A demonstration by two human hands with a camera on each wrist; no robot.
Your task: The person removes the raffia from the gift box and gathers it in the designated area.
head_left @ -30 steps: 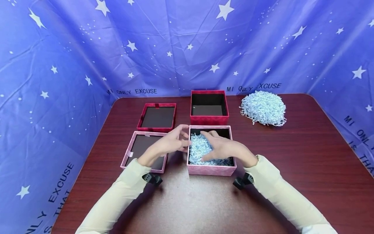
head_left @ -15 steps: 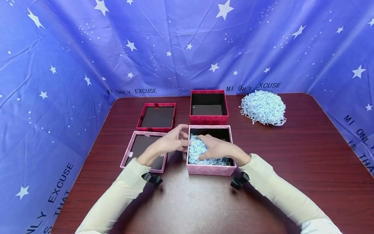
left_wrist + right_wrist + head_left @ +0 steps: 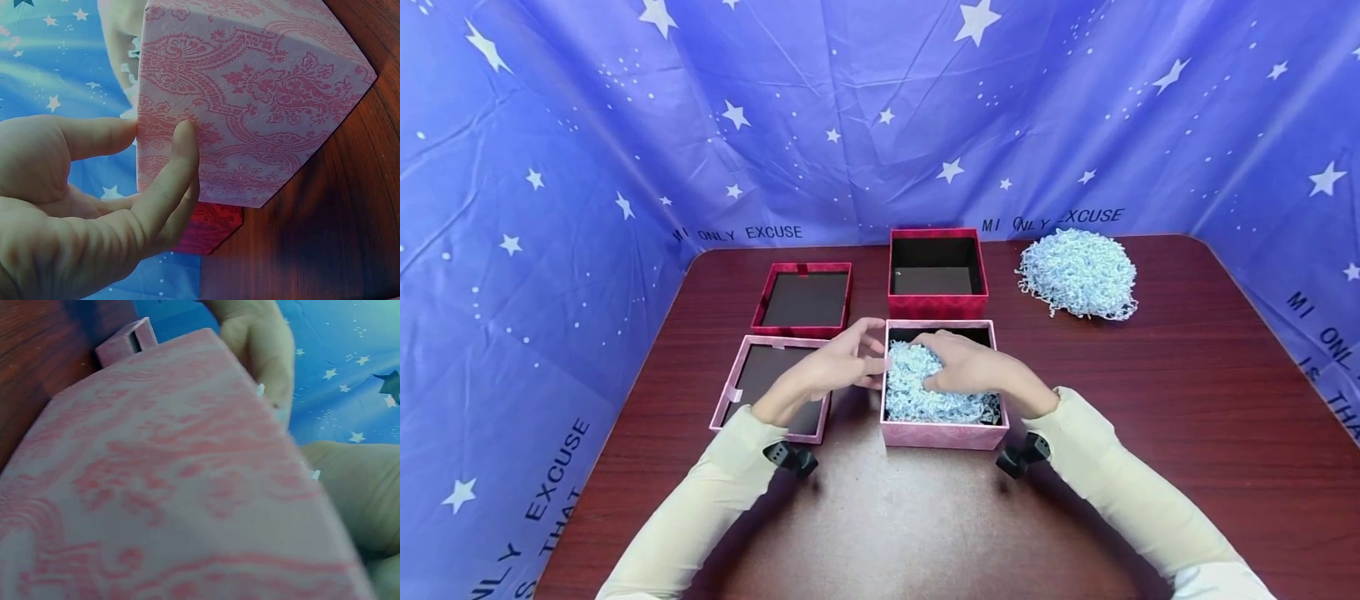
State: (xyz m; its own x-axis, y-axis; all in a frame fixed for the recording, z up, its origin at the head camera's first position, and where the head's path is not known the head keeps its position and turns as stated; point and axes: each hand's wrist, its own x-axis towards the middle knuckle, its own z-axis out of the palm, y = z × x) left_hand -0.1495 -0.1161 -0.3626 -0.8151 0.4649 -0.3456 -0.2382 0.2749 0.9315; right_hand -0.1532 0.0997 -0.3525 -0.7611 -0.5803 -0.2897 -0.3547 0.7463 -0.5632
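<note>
A pink patterned box (image 3: 943,433) stands at the middle of the table, holding pale blue shredded paper (image 3: 910,387). My left hand (image 3: 842,362) is at its left side; in the left wrist view, fingertips (image 3: 183,134) lie against the outer wall and the thumb tip is right at the rim. Inside the box, my right hand (image 3: 966,367) rests on the shredded paper with the thumb toward the left; its other fingertips are partly hidden. In the right wrist view the box wall (image 3: 156,469) covers much of that hand.
Behind the pink box is a red box (image 3: 937,307) with a black interior. At left lie a red lid (image 3: 808,332) and a pink lid (image 3: 722,408), inner sides up. A heap of blue shredded paper (image 3: 1078,275) is at the back right of the table (image 3: 1187,392).
Inside the box, my right hand has moved left and then back right over the shredded paper, which now spreads wider. The left hand stays at the box's side.
</note>
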